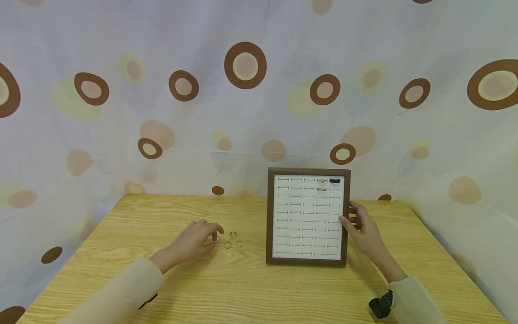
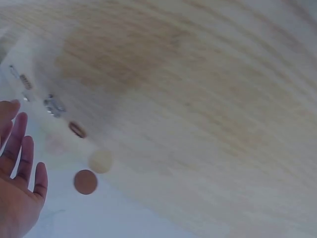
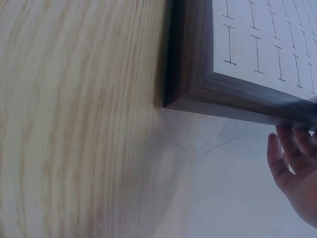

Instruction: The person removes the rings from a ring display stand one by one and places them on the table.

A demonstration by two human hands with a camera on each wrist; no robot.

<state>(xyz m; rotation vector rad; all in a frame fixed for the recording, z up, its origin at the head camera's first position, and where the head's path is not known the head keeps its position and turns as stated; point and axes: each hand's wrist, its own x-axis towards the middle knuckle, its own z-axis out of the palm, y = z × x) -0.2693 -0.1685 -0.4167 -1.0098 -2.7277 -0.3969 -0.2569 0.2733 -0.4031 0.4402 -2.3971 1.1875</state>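
My left hand [image 1: 196, 240] reaches over the table with thumb and index finger parted close beside a small ring [image 1: 218, 239]; whether they touch it, I cannot tell. More rings [image 1: 228, 245] lie just to its right, a gold-coloured one [image 1: 233, 234] among them. In the left wrist view, rings [image 2: 53, 106] lie beyond the spread fingers [image 2: 26, 158]. My right hand [image 1: 362, 229] grips the right edge of a brown-framed ring display board [image 1: 307, 220], thumb on the front, other fingers partly hidden behind it. The board stands upright, tilted slightly back.
At the board's top right sit a black ring [image 1: 334, 181], a gold-coloured ring [image 1: 321, 181] and a thin ring [image 1: 321, 189] below. Rows of slits cover its white face. A patterned curtain [image 1: 243, 121] hangs behind the wooden table [image 1: 226, 292].
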